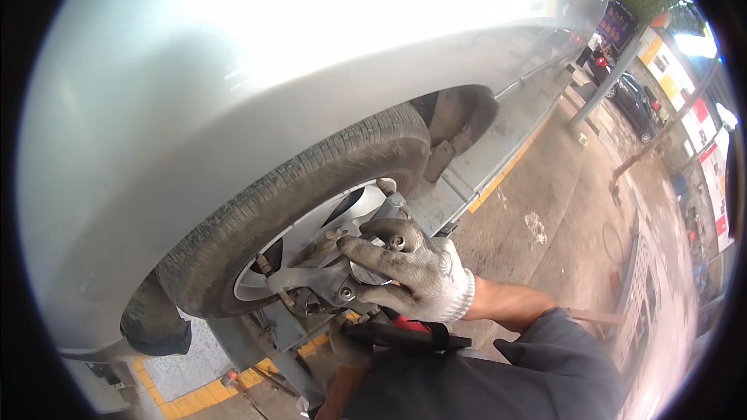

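My right hand [408, 272], in a dirty grey knit glove, is curled over the centre hub [342, 276] of a silver alloy wheel [311, 245]. A small metal lug nut [397, 243] shows between its fingers. Another nut [346, 293] sits just below on the hub. My left hand [348, 344], also gloved, is under the right one. It grips a black tool with a red part [405, 334], which lies across my dark grey sleeve. The black tyre [296, 187] sits inside the wheel arch of a silver car [233, 70].
A grey steel lift arm [272, 350] stands under the car, over a floor patch with yellow edging [194, 398]. To the right is a concrete floor [545, 210] with a yellow line along the car's sill. Further back are posts, a dark parked car [634, 101] and coloured signs.
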A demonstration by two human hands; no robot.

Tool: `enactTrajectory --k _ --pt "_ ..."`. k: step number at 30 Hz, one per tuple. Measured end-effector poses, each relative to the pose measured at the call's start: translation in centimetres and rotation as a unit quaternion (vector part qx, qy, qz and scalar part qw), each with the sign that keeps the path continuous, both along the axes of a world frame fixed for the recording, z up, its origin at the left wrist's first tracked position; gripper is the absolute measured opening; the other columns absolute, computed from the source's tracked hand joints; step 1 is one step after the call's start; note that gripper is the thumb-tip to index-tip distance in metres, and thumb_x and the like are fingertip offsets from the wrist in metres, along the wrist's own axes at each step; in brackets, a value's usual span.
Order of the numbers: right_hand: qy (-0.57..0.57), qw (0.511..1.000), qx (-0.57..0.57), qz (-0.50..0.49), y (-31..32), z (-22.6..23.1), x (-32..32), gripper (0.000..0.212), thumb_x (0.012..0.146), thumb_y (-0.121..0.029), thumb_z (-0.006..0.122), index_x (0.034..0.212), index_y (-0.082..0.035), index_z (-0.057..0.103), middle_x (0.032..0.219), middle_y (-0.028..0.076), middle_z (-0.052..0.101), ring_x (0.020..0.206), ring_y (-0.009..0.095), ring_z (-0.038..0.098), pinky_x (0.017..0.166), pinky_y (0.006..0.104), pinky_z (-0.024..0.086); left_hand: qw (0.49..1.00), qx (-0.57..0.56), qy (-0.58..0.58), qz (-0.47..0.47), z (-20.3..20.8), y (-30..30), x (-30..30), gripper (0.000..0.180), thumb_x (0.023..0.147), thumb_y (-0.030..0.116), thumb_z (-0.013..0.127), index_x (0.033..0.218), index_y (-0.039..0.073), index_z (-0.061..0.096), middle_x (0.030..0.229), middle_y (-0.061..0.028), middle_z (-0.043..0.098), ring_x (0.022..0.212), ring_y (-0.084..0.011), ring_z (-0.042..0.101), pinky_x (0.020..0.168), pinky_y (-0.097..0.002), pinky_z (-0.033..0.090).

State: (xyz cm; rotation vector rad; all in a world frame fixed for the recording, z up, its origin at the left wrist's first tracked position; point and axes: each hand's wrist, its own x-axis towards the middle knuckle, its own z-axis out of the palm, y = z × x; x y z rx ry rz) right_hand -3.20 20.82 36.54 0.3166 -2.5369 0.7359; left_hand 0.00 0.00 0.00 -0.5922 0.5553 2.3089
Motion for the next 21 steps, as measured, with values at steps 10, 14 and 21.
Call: enactTrajectory --k 10,14,21 --pt "0.016 0.980 0.004 0.196 2.9 0.8 -3.6 0.061 0.092 -0.027 0.088 0.146 -0.004 0.073 0.141 0.019 0.068 0.134 0.038 0.063 0.127 0.0659 0.038 0.999 -0.009 -0.035 -0.006 3.2 0.7 -1.3 0.025 0.107 0.029 0.056 0.085 0.018 0.053 0.080 0.0028 0.052 0.077 -0.0159 0.063 0.083 -0.0389 0.061" --pt "0.049 0.997 0.040 0.045 -0.2 0.1 -1.9 0.065 0.084 -0.020 0.089 0.145 -0.005 0.073 0.135 0.019 0.067 0.128 0.040 0.064 0.122 0.0629 0.044 1.000 -0.011 -0.006 0.015 3.0 1.2 -1.0 0.025 0.107 0.028 0.056 0.085 0.017 0.053 0.079 0.0029 0.054 0.076 -0.0160 0.062 0.083 -0.0386 0.061" --pt "0.069 0.994 0.040 0.079 0.7 0.3 -2.3 0.062 0.075 -0.026 0.097 0.133 -0.010 0.081 0.137 0.022 0.066 0.123 0.044 0.068 0.109 0.0552 0.053 1.000 0.016 0.002 0.014 5.8 1.2 -1.5 0.022 0.107 0.024 0.055 0.103 0.005 0.064 0.097 -0.0073 0.070 0.096 -0.0242 0.073 0.099 -0.0468 0.062"
